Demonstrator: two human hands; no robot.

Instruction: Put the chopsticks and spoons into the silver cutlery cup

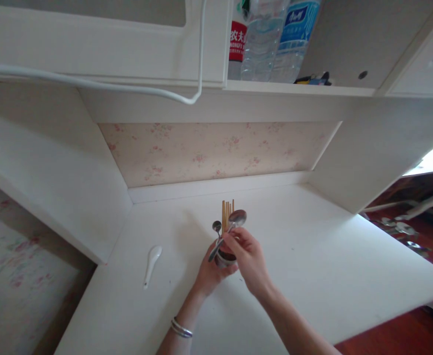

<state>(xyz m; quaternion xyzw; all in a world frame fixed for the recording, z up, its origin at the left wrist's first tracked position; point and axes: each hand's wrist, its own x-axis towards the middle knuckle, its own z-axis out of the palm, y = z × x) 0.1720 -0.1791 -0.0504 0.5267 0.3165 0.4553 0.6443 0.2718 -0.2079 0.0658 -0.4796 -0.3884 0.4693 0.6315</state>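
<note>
Cutlery holder (224,258), set mid-desk toward the back edge, is gripped by the left hand (209,272), with a white ceramic spoon (151,264) lying apart to its left. A steel spoon (230,228) is pinched by the right hand (249,260) above the holder beside chopsticks (227,213); judged mid-transfer, a steady vertical handle movement is called for.
</note>
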